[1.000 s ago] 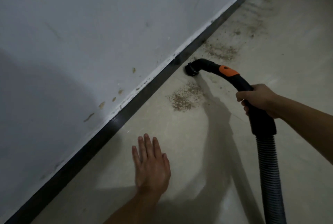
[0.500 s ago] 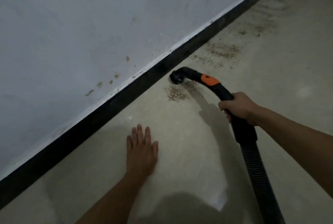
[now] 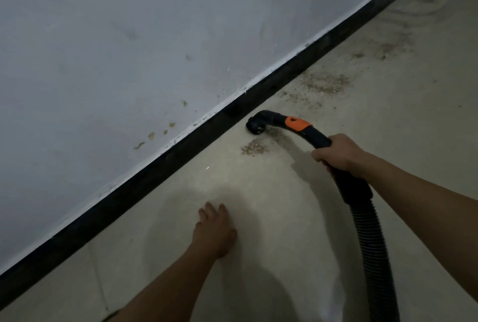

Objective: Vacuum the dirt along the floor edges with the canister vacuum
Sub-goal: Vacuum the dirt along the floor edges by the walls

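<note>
Grips with the right hand (image 3: 341,154) the curved black plastic vacuum wand with an orange band (image 3: 297,125), its round tip low just beside the black baseboard (image 3: 155,169) next to a small patch of brown gritty dirt (image 3: 253,147), and lays the left hand (image 3: 216,231) flat, fingers straight, on the beige floor (image 3: 284,218) near that baseboard.

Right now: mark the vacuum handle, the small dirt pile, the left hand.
vacuum handle (image 3: 297,123): head view, orange band.
small dirt pile (image 3: 253,147): head view, pile's centre.
left hand (image 3: 216,228): head view, back of the hand.
</note>
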Action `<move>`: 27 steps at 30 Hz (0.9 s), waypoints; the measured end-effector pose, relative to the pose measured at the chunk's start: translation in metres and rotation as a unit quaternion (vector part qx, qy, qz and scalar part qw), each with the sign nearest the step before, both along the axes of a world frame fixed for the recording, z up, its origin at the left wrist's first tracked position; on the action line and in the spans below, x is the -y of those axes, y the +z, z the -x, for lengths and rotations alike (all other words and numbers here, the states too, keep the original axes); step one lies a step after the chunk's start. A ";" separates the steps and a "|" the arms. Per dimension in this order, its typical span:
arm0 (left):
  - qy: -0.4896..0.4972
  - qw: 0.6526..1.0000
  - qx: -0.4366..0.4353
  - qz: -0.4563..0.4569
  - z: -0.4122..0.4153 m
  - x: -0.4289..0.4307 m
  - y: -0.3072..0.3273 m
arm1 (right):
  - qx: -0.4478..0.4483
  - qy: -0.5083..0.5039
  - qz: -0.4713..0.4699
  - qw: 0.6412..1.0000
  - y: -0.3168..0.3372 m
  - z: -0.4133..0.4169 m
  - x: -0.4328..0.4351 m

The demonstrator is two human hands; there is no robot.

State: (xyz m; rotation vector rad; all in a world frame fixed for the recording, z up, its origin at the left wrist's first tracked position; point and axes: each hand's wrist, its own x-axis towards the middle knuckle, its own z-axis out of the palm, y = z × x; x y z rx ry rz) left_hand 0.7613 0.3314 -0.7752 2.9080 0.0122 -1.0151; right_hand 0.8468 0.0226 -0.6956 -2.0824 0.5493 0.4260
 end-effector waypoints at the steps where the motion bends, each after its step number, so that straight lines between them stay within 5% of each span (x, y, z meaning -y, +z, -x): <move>1: 0.007 1.000 0.001 0.002 -0.001 0.004 0.000 | 0.004 -0.025 0.005 1.000 0.000 -0.002 0.012; 5: 0.019 0.999 0.043 -0.002 0.000 0.015 -0.008 | 0.015 -0.081 0.009 0.997 0.001 0.001 0.048; 27: 0.083 0.964 0.252 0.005 -0.003 0.041 -0.066 | -0.034 -0.036 -0.003 0.999 0.004 0.093 0.066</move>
